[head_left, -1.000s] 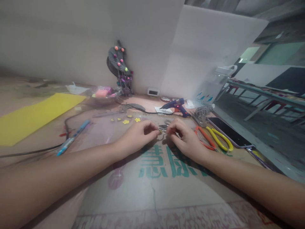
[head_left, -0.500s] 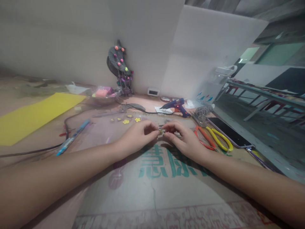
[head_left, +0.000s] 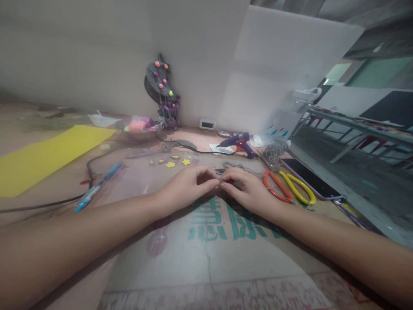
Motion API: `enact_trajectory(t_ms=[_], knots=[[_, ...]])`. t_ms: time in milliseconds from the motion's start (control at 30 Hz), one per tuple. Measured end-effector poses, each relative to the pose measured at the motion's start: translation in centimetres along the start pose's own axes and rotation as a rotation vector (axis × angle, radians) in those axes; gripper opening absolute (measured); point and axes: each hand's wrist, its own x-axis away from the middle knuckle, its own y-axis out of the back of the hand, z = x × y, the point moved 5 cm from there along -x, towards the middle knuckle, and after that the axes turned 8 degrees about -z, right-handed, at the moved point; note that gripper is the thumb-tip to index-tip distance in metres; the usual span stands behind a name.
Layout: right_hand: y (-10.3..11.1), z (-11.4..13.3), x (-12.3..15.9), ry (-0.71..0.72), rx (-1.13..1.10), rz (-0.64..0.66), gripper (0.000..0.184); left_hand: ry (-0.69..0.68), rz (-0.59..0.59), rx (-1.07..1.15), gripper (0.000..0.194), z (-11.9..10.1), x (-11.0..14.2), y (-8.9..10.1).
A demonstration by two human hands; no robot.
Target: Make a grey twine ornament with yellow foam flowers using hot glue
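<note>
My left hand (head_left: pixel 193 185) and my right hand (head_left: pixel 247 187) meet over the printed board (head_left: pixel 180 271), fingertips pinched together. Whatever sits between them is tiny and mostly covered by the fingers, so I cannot name it. Just behind the hands lies a loop of grey cord (head_left: pixel 237 165). Small yellow flower cut-outs (head_left: pixel 186 162) and several smaller yellow pieces (head_left: pixel 175 157) lie beyond my left hand. To the right of my right hand are orange-handled scissors (head_left: pixel 279 187) and a yellow-handled tool (head_left: pixel 300 189).
A blue glue gun (head_left: pixel 237 142) rests at the back, its red light on. A phone (head_left: pixel 311 178) lies at the right edge. At left are yellow sheet (head_left: pixel 48 161), a blue pen (head_left: pixel 97 189) and a black cable (head_left: pixel 41 206). A grey moon decoration (head_left: pixel 161 84) stands against the wall.
My hands have drawn closer, so their fingertips now touch and cover the small thing more. The grey cord behind them shows more. Things on the table stay put.
</note>
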Motion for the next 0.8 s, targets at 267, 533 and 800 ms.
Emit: enact_trajectory(t_ms=[267,533,800], knots=[[-0.15,-0.14,0.08,-0.024,0.021,0.034,0.01,-0.022,0.002,-0.03,0.016,0.09,-0.06,-0.04],[-0.22,-0.29,0.07,-0.052,0.02,0.042,0.011,-0.027,0.012,-0.053,0.032,-0.42,0.09,0.11],[-0.12,-0.25,0.06,-0.061,0.027,0.032,0.009,-0.027,-0.013,-0.127,0.037,-0.49,-0.12,0.33]])
